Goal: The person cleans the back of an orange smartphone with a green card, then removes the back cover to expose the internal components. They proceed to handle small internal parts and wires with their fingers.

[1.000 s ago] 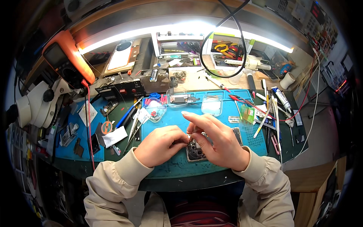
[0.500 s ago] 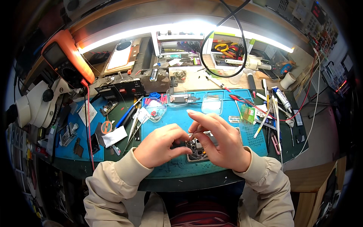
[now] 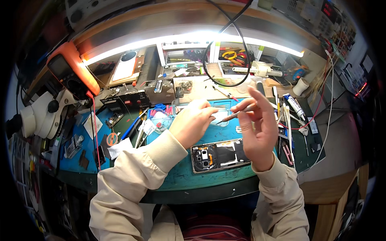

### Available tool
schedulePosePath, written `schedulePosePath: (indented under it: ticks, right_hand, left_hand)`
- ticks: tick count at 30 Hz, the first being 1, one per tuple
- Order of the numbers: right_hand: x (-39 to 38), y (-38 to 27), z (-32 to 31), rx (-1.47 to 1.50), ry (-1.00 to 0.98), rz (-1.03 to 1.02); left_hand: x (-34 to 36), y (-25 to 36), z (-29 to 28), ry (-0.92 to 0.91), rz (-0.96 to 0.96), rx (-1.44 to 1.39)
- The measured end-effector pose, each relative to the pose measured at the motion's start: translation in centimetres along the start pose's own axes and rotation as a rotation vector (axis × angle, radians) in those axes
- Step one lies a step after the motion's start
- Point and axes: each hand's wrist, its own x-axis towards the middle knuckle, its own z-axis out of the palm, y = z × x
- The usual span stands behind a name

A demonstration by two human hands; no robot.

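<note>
An opened phone (image 3: 221,155) lies on the blue work mat (image 3: 173,176), its cameras and inner parts showing. My left hand (image 3: 192,123) is beyond the phone, fingers pinched together at the near left side of a small clear plastic tray (image 3: 221,119). Whatever sits in that pinch is too small to name. Above the phone's right end is my right hand (image 3: 259,134). Its thumb and fingers grip a slim pointed tool (image 3: 237,115), its dark tip pointing left over the tray; the exact kind is unclear.
An orange multimeter (image 3: 74,72) and a white microscope part (image 3: 38,114) stand left. Pens and blades (image 3: 136,128) lie beside the mat. On the right are a white tube (image 3: 295,105) and several tools. A black cable loop (image 3: 227,82) hangs over the back.
Both hands have lifted off the phone, uncovering it. My left hand has moved away and to the right, toward the tray; my right hand has risen to the right. The view has shifted slightly.
</note>
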Motion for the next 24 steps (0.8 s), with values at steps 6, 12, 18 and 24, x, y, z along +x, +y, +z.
schedulePosePath:
  ticks: [6,12,18,24]
  right_hand:
    - [-1.4,-0.7,0.9,-0.014,-0.306,0.057]
    - [-2.0,-1.2,2.0,-0.017,-0.45,0.034]
    - [-2.2,-0.9,2.2,-0.052,-0.473,0.047]
    - [-1.5,-1.4,1.9,-0.118,-0.57,0.015]
  left_hand:
    - [-2.8,0.7,-3.3,-0.159,-0.114,-0.157]
    - [-7.2,1.9,-5.1,-0.293,-0.148,-0.364]
    - [-7.3,1.6,-5.0,-0.302,-0.145,-0.391]
    - [-7.5,1.6,-5.0,-0.28,-0.122,-0.385]
